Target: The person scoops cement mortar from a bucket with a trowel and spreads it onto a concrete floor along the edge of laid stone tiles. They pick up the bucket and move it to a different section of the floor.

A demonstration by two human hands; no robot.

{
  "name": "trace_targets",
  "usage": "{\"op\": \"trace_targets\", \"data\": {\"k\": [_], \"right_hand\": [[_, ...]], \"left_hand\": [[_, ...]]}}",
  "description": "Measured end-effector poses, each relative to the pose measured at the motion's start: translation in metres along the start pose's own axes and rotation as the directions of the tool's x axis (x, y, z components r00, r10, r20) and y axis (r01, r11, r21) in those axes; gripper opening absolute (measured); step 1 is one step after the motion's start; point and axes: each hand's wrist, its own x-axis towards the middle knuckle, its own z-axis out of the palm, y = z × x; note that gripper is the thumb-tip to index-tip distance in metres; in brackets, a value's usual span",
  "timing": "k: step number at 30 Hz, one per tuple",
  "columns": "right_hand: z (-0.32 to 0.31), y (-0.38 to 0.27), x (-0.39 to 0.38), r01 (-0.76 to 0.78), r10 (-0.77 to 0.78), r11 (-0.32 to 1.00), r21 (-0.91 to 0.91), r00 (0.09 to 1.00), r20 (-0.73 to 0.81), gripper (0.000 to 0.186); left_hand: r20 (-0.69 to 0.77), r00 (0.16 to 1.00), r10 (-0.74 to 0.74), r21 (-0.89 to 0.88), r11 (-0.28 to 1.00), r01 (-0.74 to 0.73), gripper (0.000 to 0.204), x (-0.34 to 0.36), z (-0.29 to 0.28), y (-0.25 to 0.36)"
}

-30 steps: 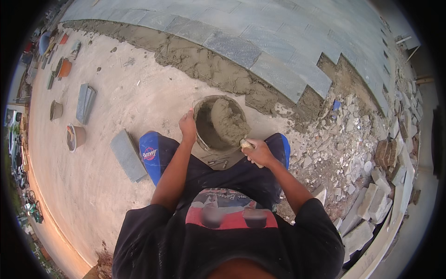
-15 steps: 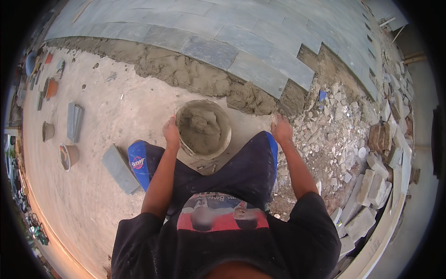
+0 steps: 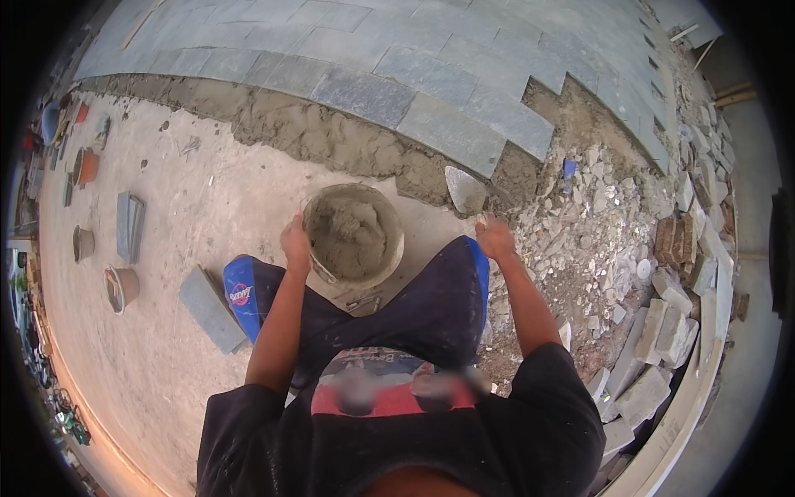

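Between my knees sits a round bucket (image 3: 398, 253) with wet grey mortar (image 3: 352, 232) in it. My left hand (image 3: 296, 245) is closed at the bucket's left rim. On the right, my right hand (image 3: 495, 238) is wrapped around the handle of a trowel (image 3: 465, 191). Its pale, pointed metal blade lies at the near edge of the mortar bed (image 3: 331, 141). Beyond that bed run rows of laid grey stone tiles (image 3: 451, 124); the trowel's tip is close to the nearest row. Most of the handle is hidden in my fist.
Loose grey tiles (image 3: 211, 308) lie by my left knee, and a small stack (image 3: 130, 228) is farther left. Several smaller buckets (image 3: 122, 287) stand along the left. Broken rubble (image 3: 596, 224) and stone blocks (image 3: 654, 331) cover the right side, beside a low edge.
The trowel blade now shows bare at the mortar bed's edge, where a lump of mortar was before. My right hand has shifted slightly nearer; the left still grips the bucket.
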Motion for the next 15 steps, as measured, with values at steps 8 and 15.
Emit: {"op": "trace_targets", "data": {"k": [8, 15], "right_hand": [[0.017, 0.039, 0.036, 0.015, -0.018, 0.999, 0.030, 0.993, 0.115, 0.064], [0.014, 0.065, 0.034, -0.034, 0.029, 0.999, 0.035, 0.992, 0.124, 0.065]], "left_hand": [[-0.010, 1.000, -0.017, -0.053, 0.998, 0.016, 0.034, -0.001, 0.002, 0.004], [0.040, 0.998, -0.052, -0.071, 0.996, 0.055, 0.035, 0.004, -0.004, 0.000]]}}
